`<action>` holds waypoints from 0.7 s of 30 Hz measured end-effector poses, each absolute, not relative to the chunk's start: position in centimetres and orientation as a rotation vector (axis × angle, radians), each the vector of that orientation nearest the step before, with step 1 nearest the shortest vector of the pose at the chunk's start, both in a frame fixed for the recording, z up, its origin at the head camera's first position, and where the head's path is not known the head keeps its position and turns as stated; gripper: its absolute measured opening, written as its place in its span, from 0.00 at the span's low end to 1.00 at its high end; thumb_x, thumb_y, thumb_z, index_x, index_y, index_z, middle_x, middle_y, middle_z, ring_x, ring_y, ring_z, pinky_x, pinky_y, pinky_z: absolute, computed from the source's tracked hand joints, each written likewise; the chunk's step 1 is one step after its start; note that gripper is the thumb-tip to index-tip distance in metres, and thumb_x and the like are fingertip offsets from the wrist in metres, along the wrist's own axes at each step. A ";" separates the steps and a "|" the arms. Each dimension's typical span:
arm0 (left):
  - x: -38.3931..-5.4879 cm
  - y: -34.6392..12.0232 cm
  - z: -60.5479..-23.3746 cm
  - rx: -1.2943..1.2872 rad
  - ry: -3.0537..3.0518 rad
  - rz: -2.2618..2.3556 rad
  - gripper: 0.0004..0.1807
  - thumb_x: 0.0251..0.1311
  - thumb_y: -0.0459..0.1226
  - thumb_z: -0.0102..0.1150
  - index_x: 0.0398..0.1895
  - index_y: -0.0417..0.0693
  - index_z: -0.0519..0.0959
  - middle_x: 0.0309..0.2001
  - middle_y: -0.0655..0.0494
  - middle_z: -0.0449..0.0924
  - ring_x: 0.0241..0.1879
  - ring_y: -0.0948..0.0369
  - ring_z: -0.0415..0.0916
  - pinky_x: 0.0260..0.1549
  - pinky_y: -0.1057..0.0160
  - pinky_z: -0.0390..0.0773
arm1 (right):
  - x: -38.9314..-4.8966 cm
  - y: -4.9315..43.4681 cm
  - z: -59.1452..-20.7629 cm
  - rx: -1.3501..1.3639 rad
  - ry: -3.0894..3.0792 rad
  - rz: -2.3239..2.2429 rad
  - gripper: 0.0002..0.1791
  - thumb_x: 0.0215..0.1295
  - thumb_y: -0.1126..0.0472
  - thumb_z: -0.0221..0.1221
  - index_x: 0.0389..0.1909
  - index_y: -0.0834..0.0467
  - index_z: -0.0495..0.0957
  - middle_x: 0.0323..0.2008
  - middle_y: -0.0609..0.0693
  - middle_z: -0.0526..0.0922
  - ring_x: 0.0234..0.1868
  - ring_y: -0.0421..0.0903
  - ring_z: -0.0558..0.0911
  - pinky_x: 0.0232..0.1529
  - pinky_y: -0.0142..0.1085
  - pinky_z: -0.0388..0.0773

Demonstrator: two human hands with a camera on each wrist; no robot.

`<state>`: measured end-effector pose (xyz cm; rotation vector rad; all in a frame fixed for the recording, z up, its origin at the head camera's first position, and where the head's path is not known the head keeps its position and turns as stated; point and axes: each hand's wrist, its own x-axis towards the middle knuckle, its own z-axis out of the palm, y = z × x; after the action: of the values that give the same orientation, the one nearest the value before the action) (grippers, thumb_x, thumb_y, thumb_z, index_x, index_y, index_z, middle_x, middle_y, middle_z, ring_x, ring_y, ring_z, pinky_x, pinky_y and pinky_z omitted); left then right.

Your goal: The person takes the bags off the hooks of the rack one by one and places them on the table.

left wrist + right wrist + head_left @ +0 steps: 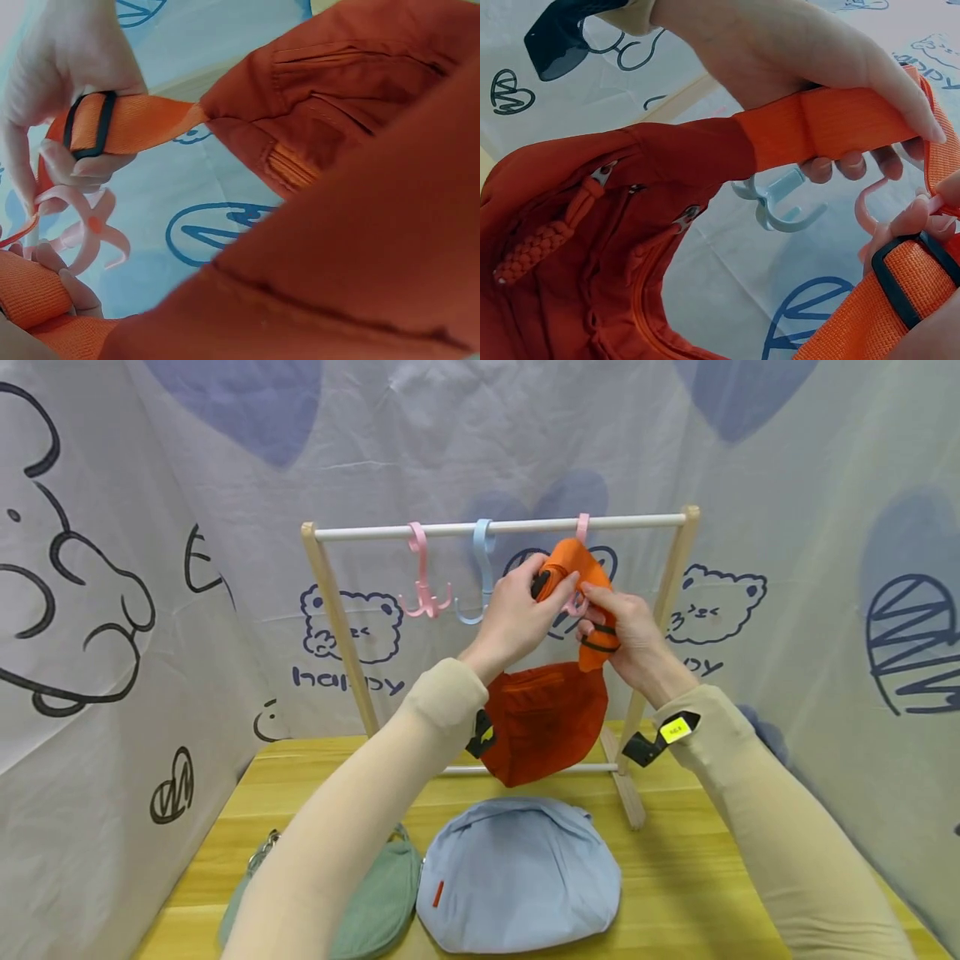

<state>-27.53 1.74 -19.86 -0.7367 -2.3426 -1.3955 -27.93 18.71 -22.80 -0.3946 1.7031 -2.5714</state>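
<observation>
A dark orange bag [551,718] hangs below both hands by its bright orange strap [572,556], close in front of the rack. My left hand [519,614] grips a folded bunch of the strap near a black slider. Across from it, my right hand [630,631] holds the strap's other side, fingers curled round it beside another black slider [94,124]. Behind the strap is a pink hook [582,527] on the rail; its curved prongs [94,225] show between the hands in the left wrist view. The strap's top hides part of the hook in the head view.
A rack with a white rail [517,527] and wooden posts stands on the wooden table [675,860]. Another pink hook [423,568] and a blue hook [483,560] hang to the left. A light blue bag [517,877] and a green bag [382,893] lie in front.
</observation>
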 end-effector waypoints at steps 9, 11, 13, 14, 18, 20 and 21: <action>-27.8 1.2 -21.3 -0.741 -2.308 -1.446 0.15 0.73 0.50 0.53 0.41 0.48 0.73 0.25 0.55 0.69 0.24 0.60 0.68 0.24 0.67 0.67 | -27.7 18.6 -22.5 -0.420 1.795 -2.548 0.11 0.70 0.55 0.62 0.30 0.57 0.82 0.19 0.44 0.78 0.19 0.40 0.74 0.31 0.29 0.77; -27.8 1.1 -21.5 -0.735 -2.316 -1.446 0.15 0.73 0.50 0.52 0.41 0.48 0.73 0.26 0.55 0.69 0.25 0.60 0.69 0.25 0.67 0.67 | -27.7 18.6 -22.4 -0.417 1.829 -2.537 0.11 0.70 0.55 0.63 0.29 0.57 0.82 0.19 0.44 0.78 0.19 0.40 0.74 0.31 0.29 0.77; -27.9 1.0 -21.7 -0.730 -2.323 -1.445 0.15 0.73 0.50 0.52 0.43 0.48 0.74 0.27 0.55 0.71 0.27 0.60 0.70 0.26 0.67 0.68 | -27.8 18.7 -22.4 -0.412 1.881 -2.524 0.11 0.69 0.55 0.63 0.29 0.57 0.82 0.18 0.44 0.79 0.19 0.39 0.74 0.31 0.29 0.78; -27.9 0.9 -21.8 -0.725 -2.327 -1.445 0.15 0.73 0.50 0.52 0.45 0.48 0.75 0.28 0.55 0.72 0.28 0.60 0.71 0.27 0.67 0.69 | -27.8 18.7 -22.3 -0.411 1.915 -2.516 0.12 0.69 0.55 0.64 0.28 0.57 0.82 0.18 0.44 0.79 0.19 0.39 0.74 0.31 0.29 0.78; -28.0 0.7 -22.1 -0.719 -2.335 -1.431 0.16 0.74 0.50 0.51 0.46 0.48 0.75 0.30 0.55 0.73 0.30 0.60 0.72 0.29 0.67 0.71 | -27.9 18.9 -22.3 -0.454 2.061 -2.485 0.11 0.68 0.56 0.64 0.29 0.59 0.82 0.18 0.43 0.79 0.19 0.38 0.74 0.29 0.28 0.79; -28.0 0.6 -22.3 -0.722 -2.332 -1.431 0.16 0.74 0.50 0.51 0.46 0.47 0.75 0.31 0.54 0.73 0.30 0.60 0.72 0.30 0.67 0.70 | -27.9 18.9 -22.3 -0.496 2.133 -2.470 0.11 0.68 0.57 0.64 0.29 0.59 0.82 0.18 0.43 0.80 0.19 0.38 0.74 0.28 0.28 0.79; -28.1 0.5 -22.4 -0.725 -2.331 -1.431 0.16 0.74 0.50 0.51 0.45 0.47 0.75 0.31 0.54 0.73 0.30 0.60 0.71 0.29 0.67 0.70 | -27.9 18.9 -22.2 -0.514 2.169 -2.461 0.10 0.68 0.57 0.64 0.30 0.59 0.82 0.18 0.43 0.81 0.19 0.38 0.74 0.28 0.28 0.79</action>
<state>-28.08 0.54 -22.37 -0.7252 -2.3310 -1.4313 -27.92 18.92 -22.24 -0.5138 2.1685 -2.4609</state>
